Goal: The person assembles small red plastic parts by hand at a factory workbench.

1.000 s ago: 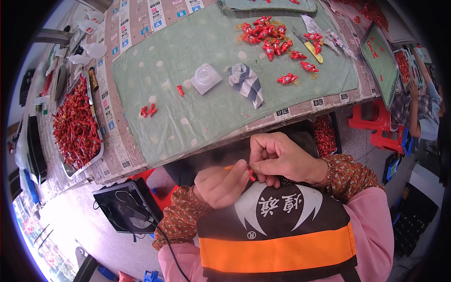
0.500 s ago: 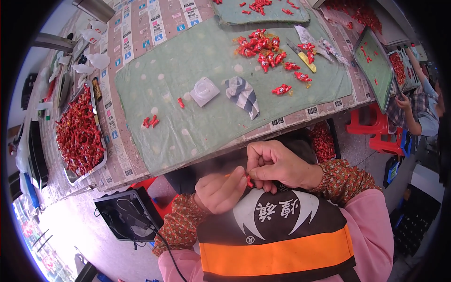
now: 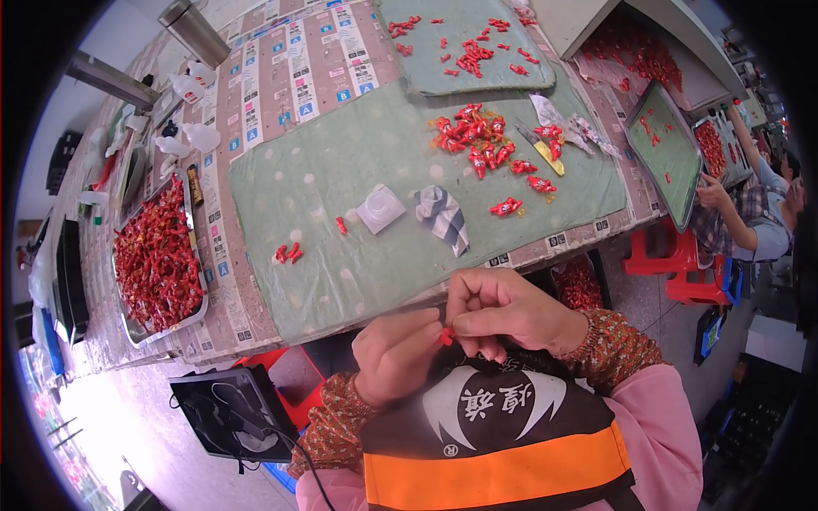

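Observation:
In front of my apron, below the table's near edge, my left hand [image 3: 396, 351] and my right hand [image 3: 518, 313] meet. Between their fingertips is a small red moulded piece [image 3: 446, 337], largely covered by the fingers. My left fingers are closed around it, and my right thumb and forefinger pinch at its other side. Straight ahead on the green cloth [image 3: 324, 281] are a white square block with a round top [image 3: 381, 209], a striped rag [image 3: 442, 223], and a few loose red pieces [image 3: 290, 253].
Red figures [image 3: 473, 136] lie heaped beside a yellow-handled knife [image 3: 545, 155]. A metal tray [image 3: 204, 298] full of red pieces stands at the left; a green board [image 3: 477, 81] holds more. At the right, another person [image 3: 737, 213] works near red stools [image 3: 669, 255].
The view has tilted, so the table sits lower in the picture. My hands stay together, and the red piece shows a little more between the fingertips.

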